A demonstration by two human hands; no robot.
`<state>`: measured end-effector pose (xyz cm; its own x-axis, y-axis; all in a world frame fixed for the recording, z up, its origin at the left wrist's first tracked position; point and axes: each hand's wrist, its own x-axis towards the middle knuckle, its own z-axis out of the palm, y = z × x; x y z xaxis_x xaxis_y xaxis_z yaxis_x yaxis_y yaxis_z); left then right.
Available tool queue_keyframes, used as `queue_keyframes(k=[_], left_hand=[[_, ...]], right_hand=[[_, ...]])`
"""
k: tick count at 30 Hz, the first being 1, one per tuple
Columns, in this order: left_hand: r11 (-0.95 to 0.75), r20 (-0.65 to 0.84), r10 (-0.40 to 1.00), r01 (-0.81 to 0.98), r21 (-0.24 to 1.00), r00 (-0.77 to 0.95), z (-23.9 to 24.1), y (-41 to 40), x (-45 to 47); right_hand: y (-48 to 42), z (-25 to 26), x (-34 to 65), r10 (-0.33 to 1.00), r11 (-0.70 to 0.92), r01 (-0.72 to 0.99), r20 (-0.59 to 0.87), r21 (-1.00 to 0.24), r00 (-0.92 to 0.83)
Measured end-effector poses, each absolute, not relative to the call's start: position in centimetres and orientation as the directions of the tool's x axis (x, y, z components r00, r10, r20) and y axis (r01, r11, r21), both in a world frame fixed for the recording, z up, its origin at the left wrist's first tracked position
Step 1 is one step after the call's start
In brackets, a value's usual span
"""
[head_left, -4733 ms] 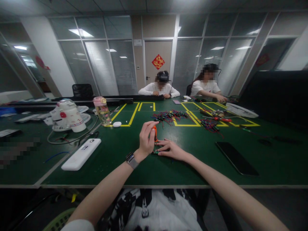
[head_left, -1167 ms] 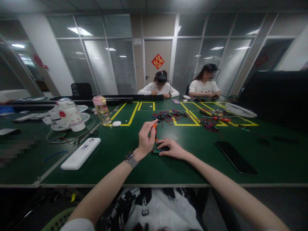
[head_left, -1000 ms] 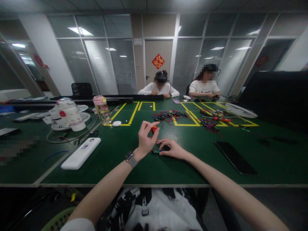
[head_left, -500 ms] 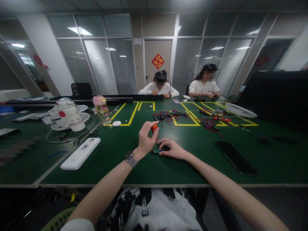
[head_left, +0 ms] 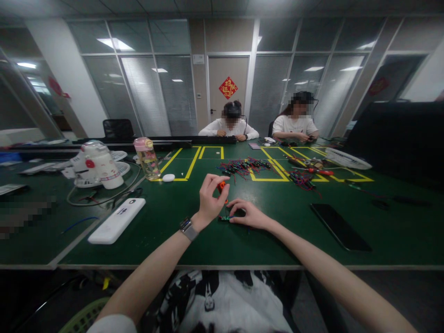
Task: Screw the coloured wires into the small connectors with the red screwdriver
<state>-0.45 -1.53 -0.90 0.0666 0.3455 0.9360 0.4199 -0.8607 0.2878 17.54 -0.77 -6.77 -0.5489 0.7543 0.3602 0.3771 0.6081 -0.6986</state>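
My left hand (head_left: 210,196) is closed around the orange handle of a small screwdriver (head_left: 222,186), which stands roughly upright with its shaft pointing down. Below it a small green circuit board (head_left: 225,218) lies on the green table. The shaft reaches down to the board, though I cannot tell exactly where its tip sits. Thumb and fingers of my right hand (head_left: 247,214) curve to the board's right end and grip it against the table. Beyond both hands lies a heap of small boards with red and blue wires (head_left: 249,166).
A white power bank (head_left: 117,222) lies to the left, a black phone (head_left: 340,226) to the right. Farther left stand a pink-lidded bottle (head_left: 147,159) and a white kettle (head_left: 100,164). Red-handled pliers (head_left: 319,171) lie at right. Two people (head_left: 229,127) sit across the table.
The fingers of my left hand have shifted slightly on the orange handle, which looks a little turned. My right hand and the board stay in place.
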Motion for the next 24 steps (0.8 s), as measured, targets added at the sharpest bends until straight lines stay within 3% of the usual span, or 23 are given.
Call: queue_keyframes(k=[6, 17, 24], left_hand=[[-0.864, 0.901, 0.414, 0.365, 0.346, 0.128, -0.77, -1.59, -0.43], [-0.861, 0.931, 0.360, 0.407, 0.305, 0.063, -0.85, -1.33, -0.50], [-0.863, 0.881, 0.454, 0.308, 0.400, 0.130, -0.83, -1.29, -0.52]], right_hand=[[-0.88, -6.73, 17.50, 0.753, 0.613, 0.380, 0.367, -0.693, -0.546], [-0.96, -6.72, 17.42, 0.747, 0.651, 0.461, 0.399, -0.604, -0.532], [-1.02, -6.75, 17.20, 0.742, 0.656, 0.478, 0.383, -0.584, -0.550]])
